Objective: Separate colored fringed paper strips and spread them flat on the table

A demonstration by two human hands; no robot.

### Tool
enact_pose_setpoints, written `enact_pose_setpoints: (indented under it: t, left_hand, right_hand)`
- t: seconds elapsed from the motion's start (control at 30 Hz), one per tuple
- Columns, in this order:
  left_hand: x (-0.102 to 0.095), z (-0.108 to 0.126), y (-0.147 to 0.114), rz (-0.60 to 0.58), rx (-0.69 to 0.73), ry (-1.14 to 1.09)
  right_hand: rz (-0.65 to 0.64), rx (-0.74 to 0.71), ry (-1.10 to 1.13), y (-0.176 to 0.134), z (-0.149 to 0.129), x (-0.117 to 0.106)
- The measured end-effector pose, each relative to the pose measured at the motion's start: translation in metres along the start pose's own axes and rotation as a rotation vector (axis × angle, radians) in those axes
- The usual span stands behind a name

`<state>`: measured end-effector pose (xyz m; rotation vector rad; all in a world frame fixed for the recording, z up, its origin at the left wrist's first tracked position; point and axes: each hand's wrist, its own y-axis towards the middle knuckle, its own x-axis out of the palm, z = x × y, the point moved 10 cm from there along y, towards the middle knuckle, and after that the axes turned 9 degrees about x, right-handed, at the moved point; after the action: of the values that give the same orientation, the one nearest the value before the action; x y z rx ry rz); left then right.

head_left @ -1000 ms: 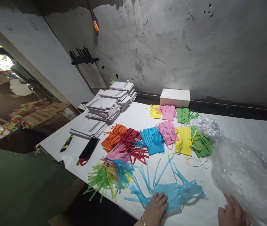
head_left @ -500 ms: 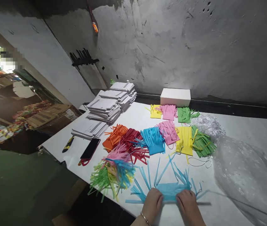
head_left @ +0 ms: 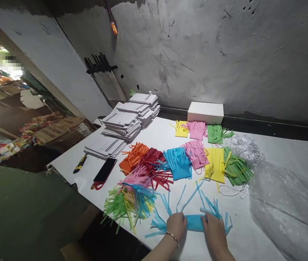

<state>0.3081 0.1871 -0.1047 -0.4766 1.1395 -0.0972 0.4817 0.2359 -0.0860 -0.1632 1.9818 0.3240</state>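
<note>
Low on the white table, a sheet of blue fringed tissue paper (head_left: 194,222) lies with its strips spread out to both sides and away from me. My left hand (head_left: 176,225), with a bangle on the wrist, is closed on the left end of its solid middle band. Fingers of my right hand (head_left: 213,229) grip the right end. Between the hands the band looks folded into several layers. Just beyond are a blue fringed bundle (head_left: 181,174) and a yellow one (head_left: 215,166). To the left sits a mixed-colour tassel bunch (head_left: 132,203).
Orange (head_left: 128,166), dark red and pink fringed bundles lie farther back. Stacked white flat cartons (head_left: 121,121), a phone (head_left: 105,171) and a yellow-black cutter (head_left: 80,164) occupy the left side. Clear plastic (head_left: 286,203) and white string (head_left: 246,146) are at right. A white box (head_left: 205,112) stands by the wall.
The blue band between my hands has become narrower and deeper in colour, folded over on itself. My hands are slightly closer together. The view has shifted a little.
</note>
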Motion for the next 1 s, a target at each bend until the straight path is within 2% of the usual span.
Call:
enact_pose_setpoints:
  t: [0.13,0.2,0.37,0.43,0.53,0.6,0.7,0.77,0.9,1.0]
  left_hand:
    - [0.001,0.002,0.000,-0.025,0.013,0.028]
    - [0.002,0.003,0.000,-0.035,0.018,0.037]
    - [-0.001,0.002,0.004,-0.024,0.031,0.046]
    - [-0.010,0.001,0.003,0.005,0.050,0.044]
    - [-0.028,0.001,-0.005,0.115,0.115,0.049]
    - [-0.032,0.009,-0.016,0.205,0.232,0.054]
    - [-0.017,0.037,-0.039,0.357,0.589,0.060]
    - [0.000,0.044,-0.050,0.452,0.728,0.070]
    - [0.024,0.033,-0.048,0.537,0.708,0.095]
    - [0.026,0.030,-0.049,0.542,0.732,0.076]
  right_hand:
    - [0.054,-0.024,-0.009,0.000,0.001,-0.009]
    - [0.086,-0.081,0.000,-0.005,-0.002,-0.016]
    - [0.093,-0.511,0.136,-0.038,-0.037,-0.025]
    - [0.095,-0.530,0.150,-0.043,-0.038,-0.024]
    - [0.098,-0.512,0.158,-0.044,-0.037,-0.021]
    - [0.096,-0.505,0.166,-0.043,-0.038,-0.020]
    - [0.085,-0.486,0.176,-0.040,-0.041,-0.020]
    - [0.071,-0.484,0.181,-0.040,-0.042,-0.022]
    - [0.051,-0.497,0.138,-0.045,-0.036,-0.023]
    - [0.039,-0.480,0.024,-0.048,-0.026,-0.017]
